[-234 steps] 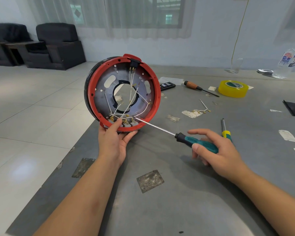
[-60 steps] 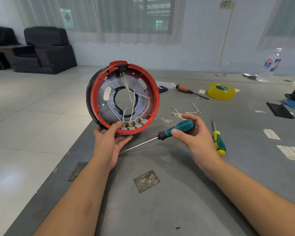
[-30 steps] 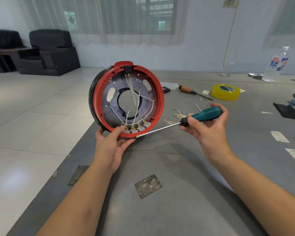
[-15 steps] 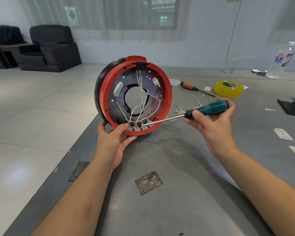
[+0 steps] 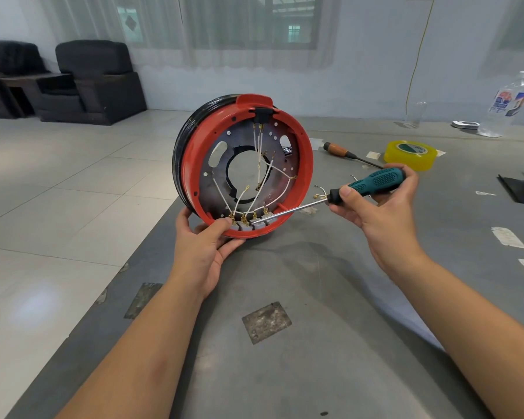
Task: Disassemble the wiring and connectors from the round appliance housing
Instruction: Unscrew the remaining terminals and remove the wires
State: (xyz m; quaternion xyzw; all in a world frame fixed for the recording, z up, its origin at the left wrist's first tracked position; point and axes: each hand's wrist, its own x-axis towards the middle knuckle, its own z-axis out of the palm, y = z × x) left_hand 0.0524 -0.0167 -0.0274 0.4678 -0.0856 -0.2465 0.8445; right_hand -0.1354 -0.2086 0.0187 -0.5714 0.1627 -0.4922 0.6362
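We hold the round housing [image 5: 242,164] on edge at frame centre, left hand [image 5: 204,252] gripping its lower rim. Our right hand [image 5: 381,204], clamped on the screwdriver [image 5: 330,201], aims down-left at the connectors [image 5: 250,222].

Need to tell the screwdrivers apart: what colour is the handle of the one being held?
Teal with black, head view: screwdriver.

One round red-rimmed appliance housing [image 5: 244,166] is standing on edge; beside it two screwdrivers are showing, one teal-handled [image 5: 372,182], one wooden-handled [image 5: 339,151]. Beyond: one yellow tape roll [image 5: 410,151], one clear plastic bottle [image 5: 507,107], two black armchairs [image 5: 94,83].
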